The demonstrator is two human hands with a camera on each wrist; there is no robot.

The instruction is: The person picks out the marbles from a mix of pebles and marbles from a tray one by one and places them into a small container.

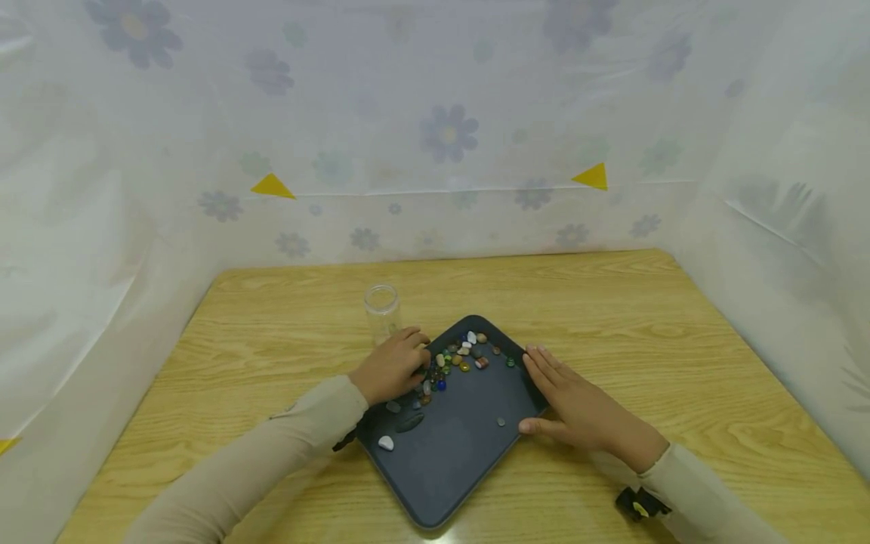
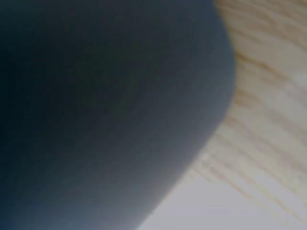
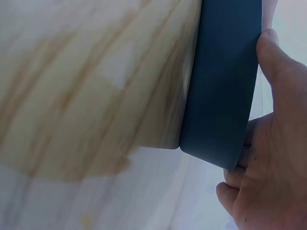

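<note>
A dark grey rectangular tray [image 1: 451, 453] lies at an angle over the table, its outer wall very close in the left wrist view. Small colourful stones [image 1: 465, 366] gather along its upper left side. My left hand [image 1: 394, 367] reaches over the left rim, fingers bent beside the stones; whether it pinches any, I cannot tell. At the right corner, my right hand [image 1: 578, 404] touches the rim with long, nearly straight fingers, the thumb apart from them. The right wrist view shows that thumb [image 3: 271, 55] against the tray's upper edge.
Behind my left hand stands a clear glass jar [image 1: 382, 306], upright with its mouth uncovered. A white stone [image 1: 386, 443] and a dark flat stone [image 1: 409, 421] lie in the tray's left part. Flower-patterned white sheets [image 1: 448, 136] enclose the wooden table [image 1: 564, 295] at the back and sides.
</note>
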